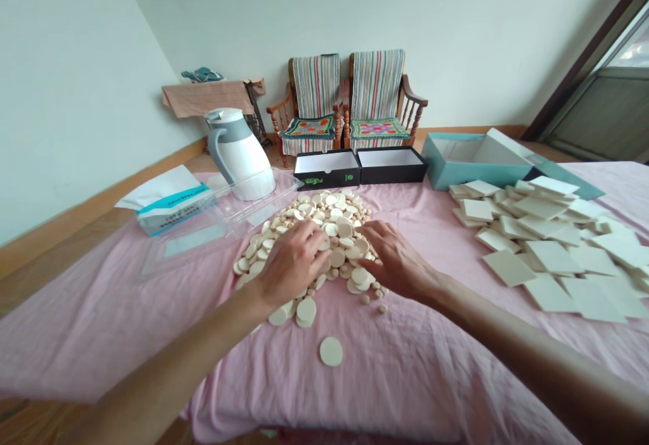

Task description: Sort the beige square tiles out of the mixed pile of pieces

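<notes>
our left hand [291, 264] and right hand [398, 259] rest on a big pile of round cream discs and little beads [324, 218] in the middle of the pink surface [405, 370]. our fingers [309, 232] are spread wide on top of the pile, and we cannot tell if they hold a piece. one lone disc [330, 351] lies just below the pile, on our side. flat square tiles [547, 255] lie in a messy heap near the right edge, and a clear plastic tray [203, 242] sits just left of the pile

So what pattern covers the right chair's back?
The chair-back cloth has vertical stripes, red among them; head view.
</notes>
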`<state>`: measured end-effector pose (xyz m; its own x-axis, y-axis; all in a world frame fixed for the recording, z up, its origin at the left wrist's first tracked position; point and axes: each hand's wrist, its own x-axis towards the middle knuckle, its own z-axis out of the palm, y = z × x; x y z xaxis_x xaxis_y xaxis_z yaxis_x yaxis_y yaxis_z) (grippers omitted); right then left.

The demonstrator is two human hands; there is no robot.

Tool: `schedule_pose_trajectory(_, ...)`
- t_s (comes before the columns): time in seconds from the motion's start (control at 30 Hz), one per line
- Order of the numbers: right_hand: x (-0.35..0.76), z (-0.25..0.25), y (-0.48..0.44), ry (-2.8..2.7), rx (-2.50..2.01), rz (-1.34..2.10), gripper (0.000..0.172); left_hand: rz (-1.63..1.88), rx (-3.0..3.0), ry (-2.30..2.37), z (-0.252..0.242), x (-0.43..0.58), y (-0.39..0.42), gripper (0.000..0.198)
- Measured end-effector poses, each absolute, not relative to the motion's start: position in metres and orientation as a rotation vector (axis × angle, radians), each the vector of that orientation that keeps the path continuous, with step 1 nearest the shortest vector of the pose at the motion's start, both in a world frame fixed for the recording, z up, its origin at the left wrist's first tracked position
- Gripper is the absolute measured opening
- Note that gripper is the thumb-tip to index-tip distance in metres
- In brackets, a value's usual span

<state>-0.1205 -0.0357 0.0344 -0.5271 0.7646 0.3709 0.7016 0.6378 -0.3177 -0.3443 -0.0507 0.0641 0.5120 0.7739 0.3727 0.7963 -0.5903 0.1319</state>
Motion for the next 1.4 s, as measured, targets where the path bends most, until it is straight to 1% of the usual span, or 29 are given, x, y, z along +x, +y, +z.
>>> schedule_pose_trajectory(0.03,-0.110,0.034,-0.041,-2.381,-1.158,0.187,0.037,-0.539,-2.882,-1.288,0.066,-0.347,-0.063,0.013)
schedule_pose_trajectory(0.07,-0.100,0.034,-0.047,-2.388,-1.186,0.196,0.034,-0.413,-3.100,-1.144,0.067,-0.349,-0.074,0.017)
schedule_pose_trajectory(0.1,-0.092,0.032,-0.054,-2.400,-1.229,0.198,0.035,-0.287,-3.271,-1.003,0.067,-0.350,-0.086,0.023)
schedule_pose_trajectory(0.13,-0.085,0.029,-0.061,-2.411,-1.277,0.193,0.041,-0.178,-3.375,-0.898,0.066,-0.351,-0.096,0.028)
schedule_pose_trajectory(0.17,-0.080,0.026,-0.069,-2.414,-1.324,0.182,0.051,-0.106,-3.415,-0.836,0.065,-0.351,-0.105,0.029)
schedule_pose_trajectory(0.23,-0.076,0.017,-0.082,-2.405,-1.387,0.155,0.071,-0.022,-3.388,-0.812,0.062,-0.349,-0.116,0.023)
schedule_pose_trajectory(0.3,-0.079,0.006,-0.092,-2.373,-1.382,0.149,0.080,0.001,-3.322,-0.829,0.060,-0.346,-0.119,0.012)
schedule_pose_trajectory(0.33,-0.081,0.002,-0.094,-2.350,-1.354,0.158,0.080,-0.010,-3.295,-0.838,0.059,-0.345,-0.118,0.008)
schedule_pose_trajectory(0.4,-0.089,-0.006,-0.094,-2.283,-1.266,0.208,0.072,-0.094,-3.237,-0.873,0.057,-0.342,-0.112,0.007)
schedule_pose_trajectory(0.53,-0.108,-0.010,-0.085,-2.144,-1.198,0.401,0.043,-0.368,-3.008,-1.059,0.051,-0.339,-0.087,0.014)
schedule_pose_trajectory(0.6,-0.119,-0.007,-0.079,-2.128,-1.198,0.453,0.035,-0.500,-2.877,-1.164,0.046,-0.339,-0.074,0.018)
schedule_pose_trajectory(0.77,-0.143,0.009,-0.060,-2.173,-1.125,0.458,0.029,-0.804,-2.626,-1.399,0.036,-0.341,-0.054,0.030)
schedule_pose_trajectory(0.87,-0.148,0.021,-0.033,-2.137,-0.998,0.468,0.026,-0.925,-2.571,-1.379,0.032,-0.343,-0.052,0.027)
schedule_pose_trajectory(0.97,-0.149,0.027,0.016,-2.055,-1.031,0.315,0.021,-0.936,-2.575,-1.297,0.031,-0.345,-0.054,0.022)
schedule_pose_trajectory(1.03,-0.152,0.026,0.055,-2.054,-1.167,0.197,0.022,-0.933,-2.567,-1.250,0.031,-0.347,-0.055,0.019)
schedule_pose_trajectory(1.07,-0.155,0.025,0.073,-2.083,-1.257,0.172,0.025,-0.937,-2.557,-1.231,0.031,-0.348,-0.055,0.018)
schedule_pose_trajectory(1.17,-0.177,0.023,0.120,-2.234,-1.476,0.201,0.039,-0.929,-2.534,-1.189,0.032,-0.351,-0.055,0.017)
schedule_pose_trajectory(1.23,-0.196,0.022,0.142,-2.317,-1.512,0.249,0.046,-0.893,-2.551,-1.174,0.033,-0.352,-0.056,0.016)
schedule_pose_trajectory(1.4,-0.238,0.023,0.169,-2.474,-1.472,0.347,0.050,-0.844,-2.604,-1.201,0.035,-0.356,-0.057,0.014)
